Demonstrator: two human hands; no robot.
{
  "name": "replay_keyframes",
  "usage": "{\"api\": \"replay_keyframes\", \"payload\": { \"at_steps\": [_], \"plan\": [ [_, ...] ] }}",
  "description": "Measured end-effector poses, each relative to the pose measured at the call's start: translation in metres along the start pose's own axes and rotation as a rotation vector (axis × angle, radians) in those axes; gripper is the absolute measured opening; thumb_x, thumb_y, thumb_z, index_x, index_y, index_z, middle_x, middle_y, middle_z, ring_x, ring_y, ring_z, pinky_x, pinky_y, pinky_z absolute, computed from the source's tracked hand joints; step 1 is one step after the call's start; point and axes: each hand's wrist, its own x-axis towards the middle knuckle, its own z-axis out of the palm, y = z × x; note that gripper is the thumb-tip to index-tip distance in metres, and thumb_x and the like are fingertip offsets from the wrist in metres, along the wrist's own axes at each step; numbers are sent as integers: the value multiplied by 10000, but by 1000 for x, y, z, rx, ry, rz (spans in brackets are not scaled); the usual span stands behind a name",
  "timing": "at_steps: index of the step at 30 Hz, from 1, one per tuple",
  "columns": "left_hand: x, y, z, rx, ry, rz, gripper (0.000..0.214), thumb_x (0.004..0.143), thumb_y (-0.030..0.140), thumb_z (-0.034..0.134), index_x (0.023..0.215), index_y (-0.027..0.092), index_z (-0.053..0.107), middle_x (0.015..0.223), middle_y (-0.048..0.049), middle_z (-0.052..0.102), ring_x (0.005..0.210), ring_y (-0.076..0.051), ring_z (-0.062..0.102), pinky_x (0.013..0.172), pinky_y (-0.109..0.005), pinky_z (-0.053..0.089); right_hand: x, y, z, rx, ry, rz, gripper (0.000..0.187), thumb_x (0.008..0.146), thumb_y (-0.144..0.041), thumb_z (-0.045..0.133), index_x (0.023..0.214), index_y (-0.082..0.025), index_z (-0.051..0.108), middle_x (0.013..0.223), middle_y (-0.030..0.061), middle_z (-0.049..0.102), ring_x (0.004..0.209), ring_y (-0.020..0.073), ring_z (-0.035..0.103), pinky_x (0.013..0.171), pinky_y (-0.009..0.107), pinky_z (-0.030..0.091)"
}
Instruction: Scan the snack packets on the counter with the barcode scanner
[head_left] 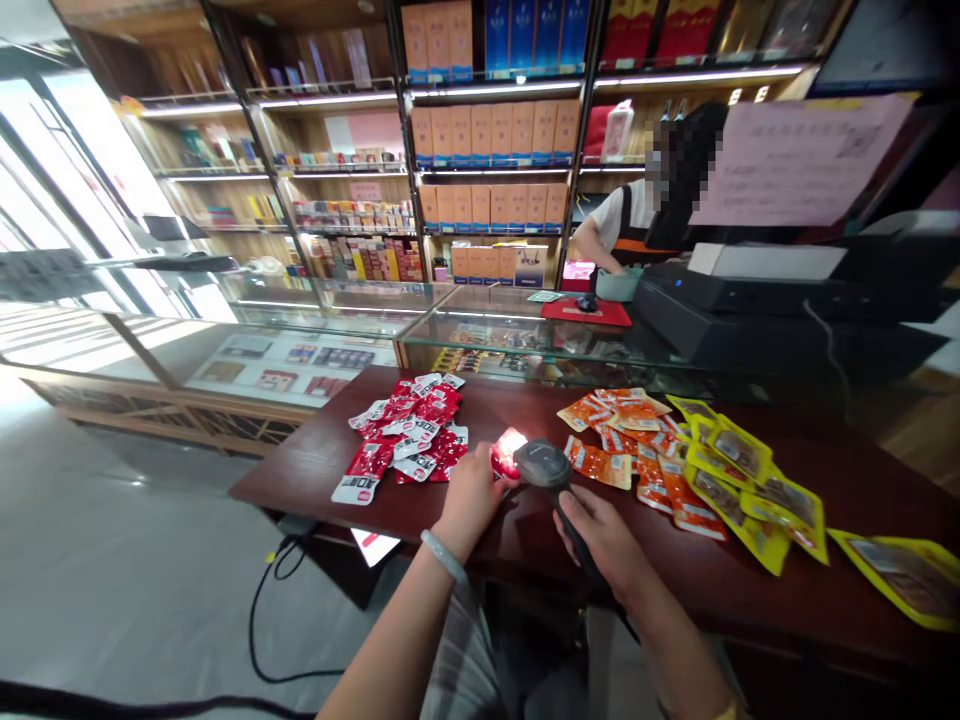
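Observation:
My left hand [472,490], with a pale bangle on its wrist, is closed on a small red snack packet [507,458]. A bright light falls on that packet. In my right hand [600,530] is a dark barcode scanner [544,464], gripped by its handle, its head facing the packet at close range. To the left of my hands lies a pile of red and white snack packets [416,425]. On the right are orange snack packets [619,430], partly beside and under yellow-edged snack packets [750,470]. Part of the held packet is hidden by my fingers.
The dark wooden table [300,465] meets a glass display counter [480,330]. Behind it a co-worker [630,220] stands beside a pale green container [616,285]. A black checkout machine [765,310] stands at the right. A black cable [255,620] hangs to the floor at left.

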Motion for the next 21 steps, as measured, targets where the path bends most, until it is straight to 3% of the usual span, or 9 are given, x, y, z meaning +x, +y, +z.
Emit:
{"api": "replay_keyframes", "payload": {
  "at_steps": [4,8,12,17,21],
  "plan": [
    [-5,-24,-17,6,100,-71,371,810,362,687,1090,187,518,1021,-90,672,1014,-256,625,841,-326,430,3,2,8,-11,-4,7,450,803,-636,634,797,-197,533,584,-64,486,423,60,407,379,169,318],
    [-7,-63,-38,93,173,-325,497,828,448,644,1209,159,506,1064,-119,681,1047,-289,618,875,-367,420,12,4,17,-46,-13,26,450,798,-643,633,825,-201,549,597,-58,505,425,70,427,379,176,329],
    [-9,-94,-51,177,263,-506,539,842,530,580,1244,177,525,1149,-136,658,1124,-318,573,937,-423,394,26,-1,43,-53,-150,-6,423,813,-621,625,823,-203,565,588,-57,513,417,77,430,381,188,337],
    [-13,-107,-48,246,307,-533,662,847,582,522,1389,210,449,1473,-154,438,1353,-349,368,1083,-490,273,36,-10,79,-131,-241,-77,404,835,-601,593,845,-198,587,526,-68,501,389,80,409,381,194,325],
    [-10,-103,-44,281,291,-505,678,880,558,472,1451,202,392,1545,-169,338,1430,-347,256,1124,-509,216,38,-12,80,-156,-226,-105,395,837,-595,586,820,-200,573,481,-79,478,378,87,415,375,198,324]
  ]
}}
